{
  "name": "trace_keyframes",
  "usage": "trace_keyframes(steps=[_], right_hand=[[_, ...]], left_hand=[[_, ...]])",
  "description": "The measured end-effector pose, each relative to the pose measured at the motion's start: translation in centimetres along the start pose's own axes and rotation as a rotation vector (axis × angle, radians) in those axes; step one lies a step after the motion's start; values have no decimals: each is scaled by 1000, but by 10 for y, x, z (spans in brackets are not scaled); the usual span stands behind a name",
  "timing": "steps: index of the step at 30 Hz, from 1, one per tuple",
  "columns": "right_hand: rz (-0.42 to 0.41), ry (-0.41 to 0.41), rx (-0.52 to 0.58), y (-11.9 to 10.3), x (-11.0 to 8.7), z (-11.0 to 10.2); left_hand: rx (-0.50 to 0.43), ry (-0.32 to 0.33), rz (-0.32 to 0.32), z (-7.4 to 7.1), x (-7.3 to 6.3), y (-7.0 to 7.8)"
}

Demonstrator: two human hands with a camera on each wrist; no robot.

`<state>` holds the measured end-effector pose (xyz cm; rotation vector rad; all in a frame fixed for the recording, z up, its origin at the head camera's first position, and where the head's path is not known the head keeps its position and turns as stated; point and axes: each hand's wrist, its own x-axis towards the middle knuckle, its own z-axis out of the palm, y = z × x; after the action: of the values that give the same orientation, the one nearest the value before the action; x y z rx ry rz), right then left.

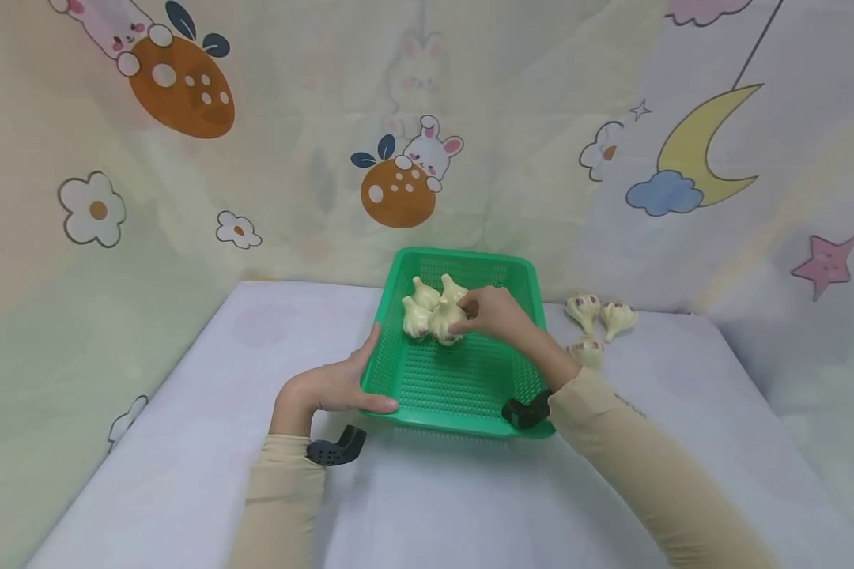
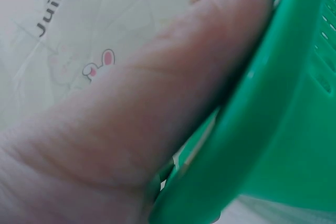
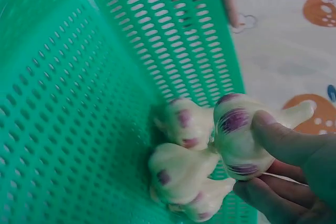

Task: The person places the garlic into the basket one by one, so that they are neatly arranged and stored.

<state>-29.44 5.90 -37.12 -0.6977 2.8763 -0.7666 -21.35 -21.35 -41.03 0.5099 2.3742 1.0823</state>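
A green plastic basket (image 1: 470, 395) stands on the table. My left hand (image 1: 341, 383) is braced at its near left corner, the straight thumb along the front rim and the fingers along the left side. In the left wrist view that hand lies against the basket's rim (image 2: 247, 108). My right hand (image 1: 494, 312) pinches a garlic bulb (image 3: 236, 135) between thumb and fingers, inside the far left part of the basket. Beside it, three more garlic bulbs (image 3: 178, 171) with purple patches sit clustered in the basket.
To the right of the basket, three garlic bulbs (image 1: 617, 318) lie on the white-covered table (image 1: 270, 324), one partly behind my right forearm. A patterned cloth (image 1: 292, 142) with rabbits and flowers hangs behind and beside the table.
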Motion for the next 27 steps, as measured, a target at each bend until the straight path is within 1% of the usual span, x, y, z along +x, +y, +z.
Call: trace_keyframes(steps=[2, 8, 14, 17, 19, 23, 27], right_hand=[[-8, -20, 9, 1, 3, 7], [23, -74, 53, 0, 8, 18], [-22, -148, 55, 2, 12, 26], [-47, -168, 53, 3, 14, 31], [-83, -181, 44, 5, 16, 36], [-126, -206, 39, 6, 19, 43], [-123, -226, 46, 5, 20, 46]], left_hand=[[11, 0, -13, 1, 0, 1], [41, 2, -44, 2, 0, 4], [42, -3, -45, 1, -1, 5], [44, -5, -47, 0, -1, 6], [46, -5, -54, 0, -2, 6], [40, -6, -68, -1, -4, 6], [35, -7, -68, -1, -5, 7]])
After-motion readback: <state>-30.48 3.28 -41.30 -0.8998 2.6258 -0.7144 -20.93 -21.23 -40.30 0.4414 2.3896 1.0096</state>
